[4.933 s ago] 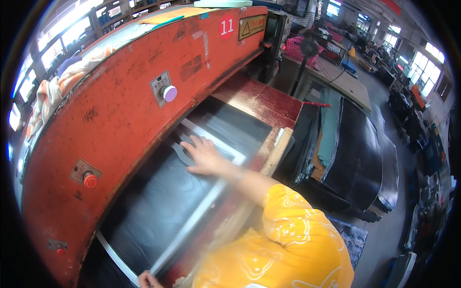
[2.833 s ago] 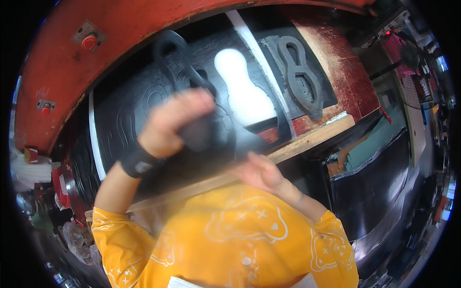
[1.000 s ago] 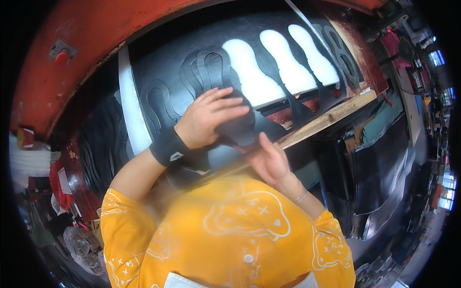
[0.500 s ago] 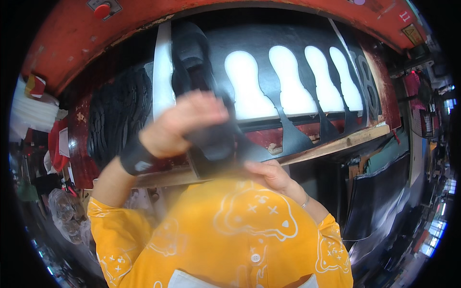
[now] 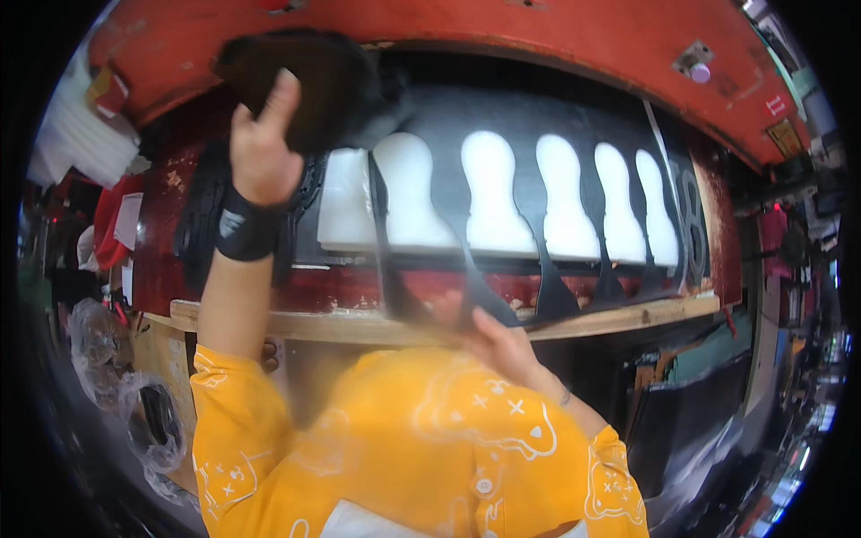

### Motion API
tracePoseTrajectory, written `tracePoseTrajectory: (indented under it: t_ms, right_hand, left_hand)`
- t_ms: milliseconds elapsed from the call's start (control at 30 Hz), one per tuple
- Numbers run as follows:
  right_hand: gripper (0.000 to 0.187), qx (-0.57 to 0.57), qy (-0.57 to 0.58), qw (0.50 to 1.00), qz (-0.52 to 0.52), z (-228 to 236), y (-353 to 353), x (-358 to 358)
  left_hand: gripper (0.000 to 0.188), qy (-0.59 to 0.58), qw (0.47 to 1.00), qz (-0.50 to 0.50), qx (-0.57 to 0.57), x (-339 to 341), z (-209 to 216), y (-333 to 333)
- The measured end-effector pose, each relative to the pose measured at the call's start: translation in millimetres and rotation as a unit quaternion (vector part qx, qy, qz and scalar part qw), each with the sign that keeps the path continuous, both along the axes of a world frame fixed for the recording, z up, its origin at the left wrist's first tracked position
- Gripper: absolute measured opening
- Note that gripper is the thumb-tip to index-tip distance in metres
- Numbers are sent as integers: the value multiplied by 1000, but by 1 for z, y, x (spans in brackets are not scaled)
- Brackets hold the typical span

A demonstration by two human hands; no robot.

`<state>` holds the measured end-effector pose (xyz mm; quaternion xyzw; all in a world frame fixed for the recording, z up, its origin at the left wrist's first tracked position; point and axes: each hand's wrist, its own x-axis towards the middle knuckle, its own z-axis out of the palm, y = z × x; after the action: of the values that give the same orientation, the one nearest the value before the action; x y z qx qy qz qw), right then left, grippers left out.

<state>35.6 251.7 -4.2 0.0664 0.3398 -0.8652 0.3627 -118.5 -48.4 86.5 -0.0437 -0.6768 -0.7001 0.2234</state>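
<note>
My left hand is up at the far left, its thumb along a dark, roundish, blurred piece raised before the red machine. The other fingers are hidden behind it. A black sheet lies over a white board, which shows through a row of several sole-shaped cutouts. Narrow black tails of the sheet hang toward me over the table's front edge. My right hand is at that edge, its thumb and partly blurred fingers closed on the lower edge of the sheet near the left tails.
A red machine beam spans the far side. Black cut pieces lie left of the board, partly hidden by my arm. A wooden rail runs along the front. Dark sheets stand below right; clear plastic bags hang at left.
My left hand has moved up and left with the dark piece, uncovering another cutout at the left of the row. My right hand stays at the front edge. The view has shifted.
</note>
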Motion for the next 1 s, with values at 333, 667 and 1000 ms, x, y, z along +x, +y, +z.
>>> tracePoseTrajectory:
  t_ms: [333,667,1000]
  right_hand:
    - [64,419,631,652,28,110,48,-101]
    - [106,376,785,435,-229,139,16,-195]
    - [48,354,671,632,155,87,94,-204]
  left_hand:
    - [30,127,991,45,7,13,93,-19]
    - [26,12,960,-19,-280,43,96,47]
    - [21,168,970,-172,41,33,23,148]
